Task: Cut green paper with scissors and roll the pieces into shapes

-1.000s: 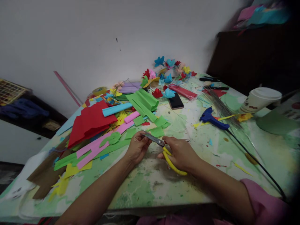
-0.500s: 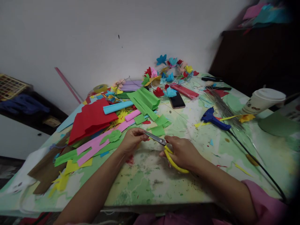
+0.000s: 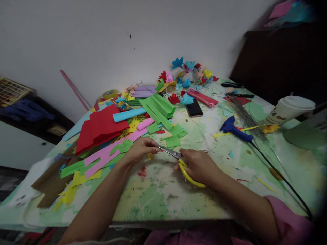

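My right hand [image 3: 200,167] grips scissors with yellow handles [image 3: 189,177]. Their metal blades [image 3: 170,151] point left and look nearly closed. At the blade tips my left hand [image 3: 143,149] is pinched, thumb against fingers; whatever it holds there is too small or hidden to name. A small orange-yellow bit [image 3: 150,156] shows just under the left fingers, and I cannot tell whether it is held. Cut green crepe paper pieces [image 3: 173,141] lie just beyond the blades. Pink paper strips [image 3: 98,163] lie to the left of my left hand.
Red paper [image 3: 102,127], green folded paper [image 3: 159,107] and brown paper [image 3: 48,183] cover the left side. Paper flowers [image 3: 189,69] are heaped at the back near a phone [image 3: 194,109]. On the right are a blue glue gun [image 3: 236,129], its cord, thin wires [image 3: 245,114] and a lidded cup [image 3: 288,109].
The view has shifted slightly. My left hand has moved a little leftward at the blade tips, and the orange-yellow bit shows more clearly beneath it. My right hand keeps its grip on the scissors.
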The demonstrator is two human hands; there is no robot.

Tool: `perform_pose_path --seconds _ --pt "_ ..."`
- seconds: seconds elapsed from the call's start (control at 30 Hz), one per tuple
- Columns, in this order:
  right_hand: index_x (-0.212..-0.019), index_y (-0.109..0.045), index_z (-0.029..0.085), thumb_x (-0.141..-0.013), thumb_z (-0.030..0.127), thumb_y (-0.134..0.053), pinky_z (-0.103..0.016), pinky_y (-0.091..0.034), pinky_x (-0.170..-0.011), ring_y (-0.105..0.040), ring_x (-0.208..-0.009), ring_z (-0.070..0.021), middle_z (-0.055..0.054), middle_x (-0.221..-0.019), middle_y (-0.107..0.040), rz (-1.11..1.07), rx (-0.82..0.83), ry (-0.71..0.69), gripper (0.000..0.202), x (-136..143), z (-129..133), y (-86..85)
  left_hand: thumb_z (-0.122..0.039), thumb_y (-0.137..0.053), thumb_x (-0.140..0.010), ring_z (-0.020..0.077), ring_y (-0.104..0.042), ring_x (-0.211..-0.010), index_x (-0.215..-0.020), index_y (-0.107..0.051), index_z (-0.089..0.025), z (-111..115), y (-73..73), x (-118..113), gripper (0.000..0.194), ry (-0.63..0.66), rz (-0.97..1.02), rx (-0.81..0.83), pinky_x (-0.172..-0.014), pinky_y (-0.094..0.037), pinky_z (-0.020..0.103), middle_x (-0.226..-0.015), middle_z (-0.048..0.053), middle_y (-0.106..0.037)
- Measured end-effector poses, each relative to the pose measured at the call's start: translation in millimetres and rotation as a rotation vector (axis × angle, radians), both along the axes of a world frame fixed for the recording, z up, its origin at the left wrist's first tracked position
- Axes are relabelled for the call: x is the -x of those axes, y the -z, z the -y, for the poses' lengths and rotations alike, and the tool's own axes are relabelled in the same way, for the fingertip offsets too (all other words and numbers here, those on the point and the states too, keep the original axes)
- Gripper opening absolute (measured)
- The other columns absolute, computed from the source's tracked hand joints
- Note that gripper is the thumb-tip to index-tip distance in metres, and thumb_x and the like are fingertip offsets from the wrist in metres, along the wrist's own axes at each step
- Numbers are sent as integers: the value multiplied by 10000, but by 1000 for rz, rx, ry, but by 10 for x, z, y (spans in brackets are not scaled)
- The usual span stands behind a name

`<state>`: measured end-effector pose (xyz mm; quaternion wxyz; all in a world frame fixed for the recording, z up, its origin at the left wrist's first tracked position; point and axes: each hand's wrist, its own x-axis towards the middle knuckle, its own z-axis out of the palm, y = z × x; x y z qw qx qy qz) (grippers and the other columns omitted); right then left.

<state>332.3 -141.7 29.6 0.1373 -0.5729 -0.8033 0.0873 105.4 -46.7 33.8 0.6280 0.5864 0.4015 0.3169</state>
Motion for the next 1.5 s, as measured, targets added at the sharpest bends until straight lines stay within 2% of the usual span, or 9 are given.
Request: perform_pose_path --seconds 0.27,0.47,0.57,0.67,0.77,0.87,0.93,1.13,1.5 --pt "-919 -552 207 -829 521 -483 -254 -306 -561 -634 -731 -198 -47 -823 -682 -17 34 73 334 6 -35 -4 -184 -789 -579 97 -563 -520 -664 -671 -142 14 1 -49 151 -32 47 -63 -515 -446 189 -589 18 -643" --pt "-977 -540 205 -825 505 -476 -242 -291 -526 -587 -625 -169 -34 -762 -655 -126 -18 137 342 -71 -85 2 -125 -791 -567 178 -614 -792 -647 -712 -189 97 -85 -89 129 -161 103 -569 -762 -476 285 -798 74 -683" --pt "-970 -538 202 -813 508 -488 -242 -281 -519 -572 -605 -164 -29 -741 -642 -146 -41 125 348 -82 -83 12 -80 -806 -516 180 -603 -753 -613 -714 -227 130 -79 -77 199 -229 88 -658 -758 -473 294 -726 49 -677" --pt "-980 -541 202 -815 502 -484 -244 -277 -522 -575 -611 -166 -29 -744 -643 -138 -55 115 347 -75 -76 18 -107 -808 -526 159 -595 -727 -620 -695 -208 129 -12 -112 179 -351 186 -576 -722 -481 265 -697 31 -658" --pt "-1006 -546 197 -816 507 -478 -251 -289 -531 -590 -638 -175 -38 -781 -656 -119 -66 97 370 -67 -68 15 -163 -800 -567 95 -572 -660 -722 -670 -188 125 65 -201 203 -450 380 -356 -642 -474 189 -696 -9 -624" --pt "-1066 -541 186 -806 541 -480 -268 -337 -584 -613 -719 -208 -61 -868 -665 -81 -74 73 444 -57 -58 4 -194 -817 -549 53 -550 -593 -763 -653 -173 150 109 -290 271 -424 506 -102 -594 -470 147 -678 -32 -605" --pt "-1111 -530 178 -793 569 -487 -285 -370 -638 -617 -785 -230 -78 -919 -660 -57 -73 61 506 -49 -51 -2 -198 -833 -523 56 -563 -603 -737 -651 -161 182 118 -330 284 -391 525 -21 -609 -485 152 -690 -24 -619" --pt "-1143 -524 160 -769 592 -510 -304 -407 -717 -601 -859 -240 -96 -960 -640 -53 -49 35 571 -30 -44 -19 -212 -858 -471 83 -580 -644 -678 -654 -152 232 127 -360 297 -318 499 -34 -624 -490 176 -717 -4 -643" --pt "-1134 -529 175 -790 578 -489 -299 -405 -697 -610 -832 -235 -85 -953 -643 -60 -54 24 531 -38 -45 -13 -156 -834 -504 100 -593 -674 -661 -646 -173 235 144 -341 246 -269 474 -61 -660 -478 215 -740 -6 -662"
